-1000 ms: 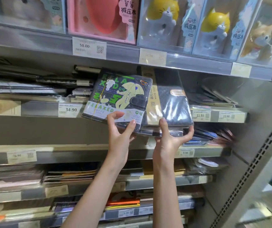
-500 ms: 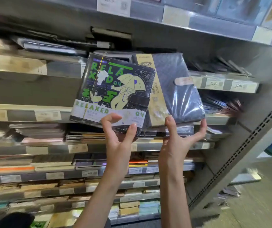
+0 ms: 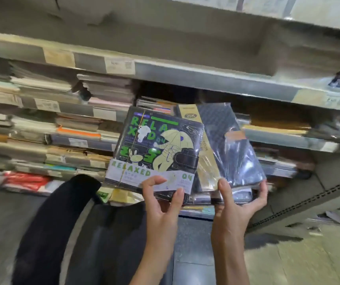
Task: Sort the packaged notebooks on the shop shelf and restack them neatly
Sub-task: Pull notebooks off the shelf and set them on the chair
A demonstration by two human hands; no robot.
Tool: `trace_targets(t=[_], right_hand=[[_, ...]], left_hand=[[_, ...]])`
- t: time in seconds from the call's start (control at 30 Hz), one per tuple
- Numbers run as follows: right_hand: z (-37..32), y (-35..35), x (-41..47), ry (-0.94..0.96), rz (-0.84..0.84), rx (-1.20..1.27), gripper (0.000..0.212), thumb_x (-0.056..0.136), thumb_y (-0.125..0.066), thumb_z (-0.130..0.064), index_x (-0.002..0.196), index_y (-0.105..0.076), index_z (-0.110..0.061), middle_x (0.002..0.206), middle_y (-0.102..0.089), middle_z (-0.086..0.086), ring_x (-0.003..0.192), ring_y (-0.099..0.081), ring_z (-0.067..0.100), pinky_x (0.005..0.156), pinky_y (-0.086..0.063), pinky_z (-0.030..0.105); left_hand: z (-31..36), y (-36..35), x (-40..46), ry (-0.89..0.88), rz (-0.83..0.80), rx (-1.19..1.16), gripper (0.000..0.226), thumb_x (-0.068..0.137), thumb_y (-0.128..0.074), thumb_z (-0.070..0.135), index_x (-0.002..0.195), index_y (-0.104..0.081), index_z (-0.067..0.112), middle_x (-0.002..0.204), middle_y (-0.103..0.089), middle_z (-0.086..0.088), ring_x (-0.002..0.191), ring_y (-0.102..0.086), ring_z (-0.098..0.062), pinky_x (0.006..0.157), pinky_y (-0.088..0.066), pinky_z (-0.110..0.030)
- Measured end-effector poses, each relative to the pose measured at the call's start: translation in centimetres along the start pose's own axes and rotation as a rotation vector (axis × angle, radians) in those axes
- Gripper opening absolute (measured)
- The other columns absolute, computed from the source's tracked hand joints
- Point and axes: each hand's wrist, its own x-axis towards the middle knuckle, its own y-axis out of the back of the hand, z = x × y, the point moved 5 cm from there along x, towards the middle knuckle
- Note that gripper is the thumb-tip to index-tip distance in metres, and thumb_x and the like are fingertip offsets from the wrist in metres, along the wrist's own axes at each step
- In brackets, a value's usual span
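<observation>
The black, green-lettered "RELAXED" notebook in glossy clear film (image 3: 156,149) stands tilted above the left hand (image 3: 161,204), pinched by its bottom edge, overlapping the dark navy film-wrapped notebook with a gold side band (image 3: 230,145), which the right hand (image 3: 237,206) clasps with others stacked beneath. Such slick wrap and shallow holds could let a flat, rigid pack slide out toward the grey metal shelf (image 3: 206,77) edges beyond the fingers.

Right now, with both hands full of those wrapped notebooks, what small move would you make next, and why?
Probably slide the RELAXED notebook sideways until it squares up over the dark blue notebook. The left hand pinches its lower edge while the right hand holds the dark one from below, and the two overlap unevenly and tilt apart, so they are not yet a neat stack.
</observation>
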Motion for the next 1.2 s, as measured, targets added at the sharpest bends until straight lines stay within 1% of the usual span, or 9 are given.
trace_targets(t=[0.13,0.23,0.47,0.6,0.7,0.77,1.0,1.13,1.2], right_hand=[[8.6,3.9,-1.2,-0.172,0.048,-0.139,0.081,0.068,-0.081,-0.016,0.118,-0.035,-0.061,0.139,-0.044,-0.004,0.118,-0.056,0.018,0.102,-0.043,0.047],[14.6,7.0,-2.5,-0.276,0.081,-0.257,0.085,0.053,-0.086,-0.029,0.112,-0.037,-0.065,0.138,-0.046,0.002,0.118,-0.056,0.018,0.103,-0.042,0.050],[27.6,13.1,-4.9,-0.497,0.046,-0.422,0.086,0.057,-0.088,-0.027,0.114,-0.034,-0.061,0.135,-0.048,0.005,0.115,-0.056,0.024,0.098,-0.045,0.052],[34.4,15.6,-5.8,-0.525,0.045,-0.475,0.081,0.071,-0.078,-0.005,0.119,-0.031,-0.051,0.136,-0.044,0.004,0.116,-0.054,0.020,0.095,-0.048,0.038],[35.3,15.8,-6.4,-0.491,0.051,-0.456,0.083,0.074,-0.073,0.002,0.131,-0.028,-0.038,0.134,-0.044,0.003,0.112,-0.054,0.017,0.076,-0.049,0.014],[37.4,16.6,-7.3,-0.512,0.084,-0.465,0.084,0.075,-0.072,0.004,0.133,-0.026,-0.036,0.135,-0.042,0.001,0.114,-0.052,0.015,0.074,-0.046,0.011],[43.0,18.3,-8.3,-0.566,0.015,-0.487,0.092,0.077,-0.069,0.007,0.138,-0.011,-0.029,0.141,-0.030,0.005,0.123,-0.043,0.018,0.088,-0.043,0.018],[45.3,21.0,-9.1,-0.800,-0.028,-0.559,0.089,0.077,-0.075,-0.012,0.128,-0.014,-0.051,0.143,-0.037,0.007,0.125,-0.046,0.023,0.106,-0.038,0.045],[45.9,23.3,-9.0,-0.865,-0.044,-0.647,0.077,0.079,-0.073,-0.023,0.124,-0.022,-0.057,0.141,-0.041,0.009,0.123,-0.048,0.023,0.107,-0.036,0.048]], left_hand=[[-7.4,4.3,-1.8,0.162,0.115,0.055,0.045,0.072,-0.071,0.041,0.108,-0.045,0.034,0.128,-0.045,-0.011,0.115,-0.052,-0.035,0.094,-0.042,-0.060],[-12.6,7.4,-3.6,0.251,0.178,0.093,0.044,0.072,-0.070,0.039,0.109,-0.045,0.035,0.130,-0.043,-0.011,0.112,-0.052,-0.034,0.091,-0.045,-0.060],[-24.5,13.8,-6.7,0.464,0.320,0.066,0.039,0.068,-0.070,0.034,0.100,-0.048,0.039,0.133,-0.037,-0.008,0.119,-0.047,-0.034,0.084,-0.052,-0.054],[-31.7,17.4,-7.6,0.537,0.378,-0.024,0.035,0.084,-0.064,0.005,0.101,-0.044,0.028,0.129,-0.042,-0.008,0.112,-0.055,-0.028,0.076,-0.057,-0.040],[-32.5,17.8,-8.0,0.571,0.354,-0.060,0.029,0.090,-0.054,0.000,0.103,-0.041,0.022,0.113,-0.051,0.000,0.092,-0.063,-0.016,0.078,-0.057,-0.040],[-34.4,19.0,-8.2,0.605,0.345,-0.036,0.030,0.090,-0.055,0.001,0.103,-0.041,0.023,0.114,-0.050,-0.001,0.093,-0.064,-0.016,0.076,-0.056,-0.039],[-39.4,22.2,-7.5,0.819,0.345,-0.056,0.038,0.090,-0.057,0.007,0.110,-0.041,0.034,0.130,-0.041,-0.003,0.113,-0.055,-0.030,0.076,-0.055,-0.046],[-41.4,23.2,-7.4,0.976,0.364,0.010,0.072,0.090,-0.058,0.006,0.135,-0.015,0.043,0.132,-0.036,0.006,0.113,-0.049,-0.022,0.093,-0.044,-0.057],[-42.4,23.7,-7.8,1.039,0.437,0.012,0.087,0.088,-0.059,0.002,0.138,-0.004,0.046,0.127,-0.037,0.006,0.110,-0.047,-0.020,0.096,-0.041,-0.058]])
